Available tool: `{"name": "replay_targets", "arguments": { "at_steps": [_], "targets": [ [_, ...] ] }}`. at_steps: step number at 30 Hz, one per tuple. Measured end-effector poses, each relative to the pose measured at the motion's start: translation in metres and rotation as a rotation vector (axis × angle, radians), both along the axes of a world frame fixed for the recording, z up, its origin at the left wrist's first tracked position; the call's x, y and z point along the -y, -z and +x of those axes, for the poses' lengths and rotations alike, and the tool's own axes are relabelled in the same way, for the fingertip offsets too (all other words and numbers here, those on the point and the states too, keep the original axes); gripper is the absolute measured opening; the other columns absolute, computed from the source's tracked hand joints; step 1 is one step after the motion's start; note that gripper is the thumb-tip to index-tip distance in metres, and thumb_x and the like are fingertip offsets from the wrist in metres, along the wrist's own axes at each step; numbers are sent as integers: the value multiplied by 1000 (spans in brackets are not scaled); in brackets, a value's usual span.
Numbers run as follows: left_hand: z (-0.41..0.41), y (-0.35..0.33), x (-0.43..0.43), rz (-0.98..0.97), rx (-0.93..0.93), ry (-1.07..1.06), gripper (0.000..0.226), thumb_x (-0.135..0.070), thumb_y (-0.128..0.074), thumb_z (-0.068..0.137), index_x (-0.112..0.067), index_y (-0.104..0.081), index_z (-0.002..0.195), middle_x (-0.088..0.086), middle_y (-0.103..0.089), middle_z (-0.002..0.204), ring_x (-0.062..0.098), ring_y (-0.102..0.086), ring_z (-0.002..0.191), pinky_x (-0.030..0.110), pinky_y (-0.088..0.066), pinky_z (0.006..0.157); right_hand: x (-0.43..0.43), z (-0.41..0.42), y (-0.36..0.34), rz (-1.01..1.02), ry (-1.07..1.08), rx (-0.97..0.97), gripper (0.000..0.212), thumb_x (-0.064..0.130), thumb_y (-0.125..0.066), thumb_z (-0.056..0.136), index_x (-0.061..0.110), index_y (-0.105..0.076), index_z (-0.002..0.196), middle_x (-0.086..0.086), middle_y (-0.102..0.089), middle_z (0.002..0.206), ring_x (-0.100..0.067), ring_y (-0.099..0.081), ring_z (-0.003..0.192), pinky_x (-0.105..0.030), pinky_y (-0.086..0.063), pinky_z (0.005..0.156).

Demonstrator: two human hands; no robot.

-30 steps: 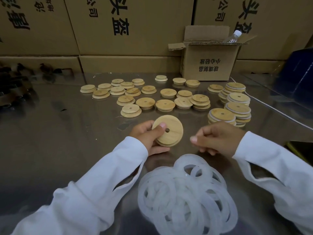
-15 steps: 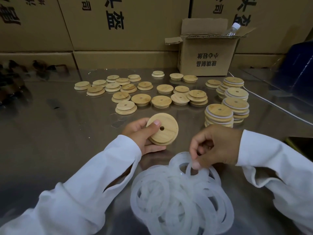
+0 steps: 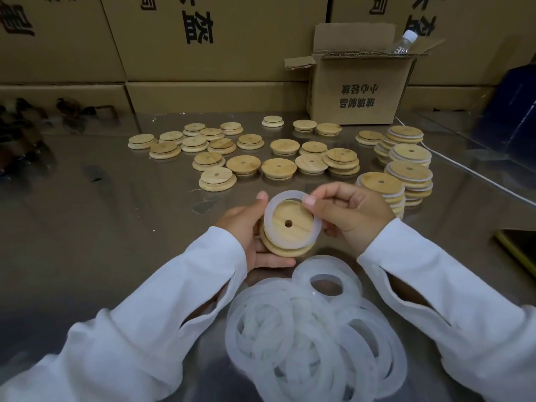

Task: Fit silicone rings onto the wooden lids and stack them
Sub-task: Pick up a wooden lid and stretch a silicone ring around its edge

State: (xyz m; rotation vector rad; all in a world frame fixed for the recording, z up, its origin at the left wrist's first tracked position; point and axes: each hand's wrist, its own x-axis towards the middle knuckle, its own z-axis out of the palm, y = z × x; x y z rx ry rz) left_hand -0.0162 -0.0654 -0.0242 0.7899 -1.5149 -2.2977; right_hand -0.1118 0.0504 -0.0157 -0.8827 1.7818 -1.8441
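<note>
My left hand point(image 3: 246, 230) grips a round wooden lid point(image 3: 285, 220) with a small centre hole, tilted toward me above the table. A translucent white silicone ring point(image 3: 271, 227) lies around the lid's raised inner disc. My right hand point(image 3: 351, 216) pinches the ring's upper right edge between thumb and fingers. Below my hands sits a loose pile of several more silicone rings point(image 3: 313, 338). Bare wooden lids point(image 3: 278, 166) are spread over the middle of the table. Stacks of lids with rings fitted point(image 3: 409, 169) stand at the right.
The table top point(image 3: 87, 227) is reflective metal. A small open cardboard box point(image 3: 359, 82) with a plastic bottle point(image 3: 404, 42) in it stands at the back right, in front of a wall of large cartons point(image 3: 203, 39). A white cable point(image 3: 475, 175) runs along the right.
My right hand took one ring from the pile, lifted it and brought it onto the lid. My left hand kept the lid and tilted it toward the ring.
</note>
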Motion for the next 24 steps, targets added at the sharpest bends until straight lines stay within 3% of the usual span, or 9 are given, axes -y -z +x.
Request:
{"name": "replay_targets", "arguments": {
  "at_steps": [3, 6, 8, 16, 21, 24],
  "targets": [
    [1, 1, -1, -21, 25, 52, 47, -48, -41, 90, -9, -57, 110, 15, -66, 96, 25, -67, 63, 33, -53, 41, 2, 1, 3, -5, 93, 33, 10, 8, -69, 75, 14, -64, 69, 6, -61, 50, -1, -50, 43, -12, -40, 44],
    [4, 4, -5, -172, -9, 113, 18, -31, -54, 87, -16, -63, 90, 12, -67, 85, 19, -68, 58, 28, -53, 42, 2, 1, 5, 42, 148, 48, 11, 10, -72, 75, 15, -64, 68, 9, -60, 44, 3, -50, 39, -9, -38, 41],
    [5, 5, -6, -199, -25, 132, 10, -22, -54, 88, -16, -63, 89, 12, -66, 86, 21, -67, 61, 27, -54, 43, 2, 1, 6, 64, 149, 65, 10, 11, -73, 74, 15, -65, 69, 8, -61, 45, 3, -51, 39, -9, -39, 42],
    [5, 7, -5, -179, -88, 98, 13, -16, -51, 91, -12, -60, 99, 22, -62, 103, 33, -64, 82, 32, -57, 50, -1, 3, 7, 116, 148, -34, 11, 17, -68, 80, 20, -67, 69, 12, -58, 44, 2, -48, 40, -8, -42, 46],
    [5, 8, -8, -223, -156, 43, 8, -12, -55, 88, -15, -61, 91, 8, -66, 85, 22, -65, 74, 32, -58, 53, 1, 4, 7, 90, 177, -43, 10, 19, -68, 79, 20, -66, 70, 10, -59, 46, 1, -49, 41, -9, -42, 46],
    [4, 8, -7, -263, -172, 12, 8, -12, -55, 88, -16, -61, 92, 6, -67, 85, 22, -65, 78, 34, -58, 58, 1, 4, 7, 66, 183, -53, 11, 16, -67, 80, 18, -65, 69, 9, -58, 45, 1, -50, 42, -9, -42, 47]
  ]
}}
